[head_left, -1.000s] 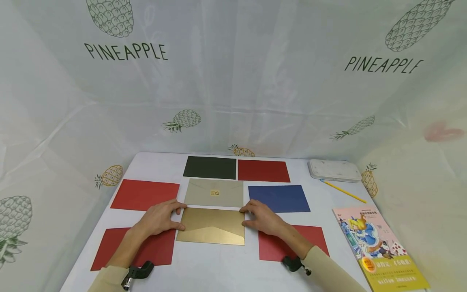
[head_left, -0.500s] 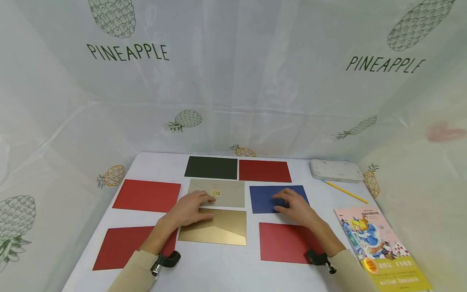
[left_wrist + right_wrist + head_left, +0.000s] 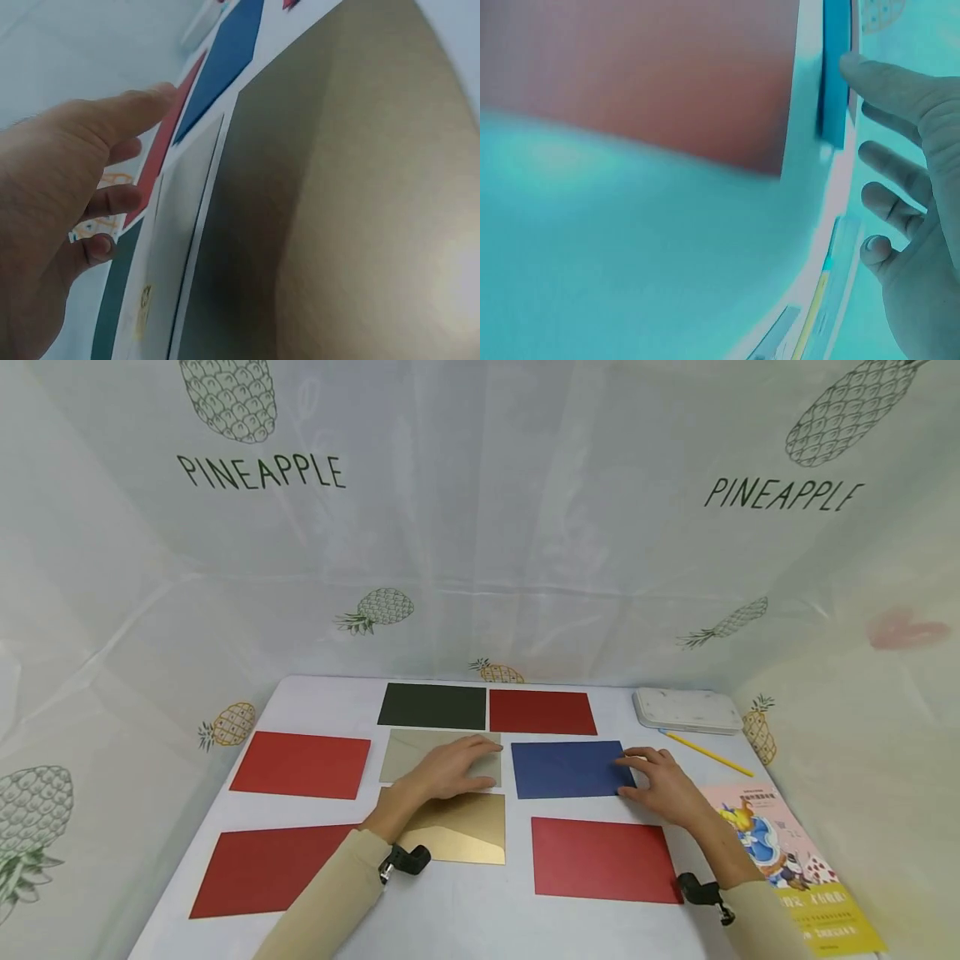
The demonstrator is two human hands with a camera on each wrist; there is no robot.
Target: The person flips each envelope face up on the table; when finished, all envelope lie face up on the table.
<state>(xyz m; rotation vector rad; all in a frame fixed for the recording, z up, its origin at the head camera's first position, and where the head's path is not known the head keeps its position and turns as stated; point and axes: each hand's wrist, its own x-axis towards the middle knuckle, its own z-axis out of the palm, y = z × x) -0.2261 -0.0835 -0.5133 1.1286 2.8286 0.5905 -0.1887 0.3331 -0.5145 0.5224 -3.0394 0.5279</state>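
Observation:
A blue envelope (image 3: 566,770) lies flat right of centre on the white table. My right hand (image 3: 663,785) is at its right edge, thumb and fingers apart and loosely bent; whether they touch the edge, I cannot tell. Over the grey-beige envelope (image 3: 405,750) and the upper part of the gold envelope (image 3: 465,827) is my left hand (image 3: 446,770), its fingertips reaching toward the blue envelope's left side. Nothing is between its fingers in the left wrist view, where the hand (image 3: 67,172) appears raised. In the right wrist view, my right hand (image 3: 922,172) has spread fingers.
Red envelopes lie at left (image 3: 300,764), front left (image 3: 262,872), front right (image 3: 603,860) and back (image 3: 542,712). A dark green envelope (image 3: 432,706) is also at the back. Rightward are a white case (image 3: 687,710), a yellow pencil (image 3: 708,753) and a book (image 3: 817,902).
Both hands have left the sides of the gold envelope and moved right. The right hand crossed over the blue envelope to its right edge; the left came over the beige one. The envelopes stay put.

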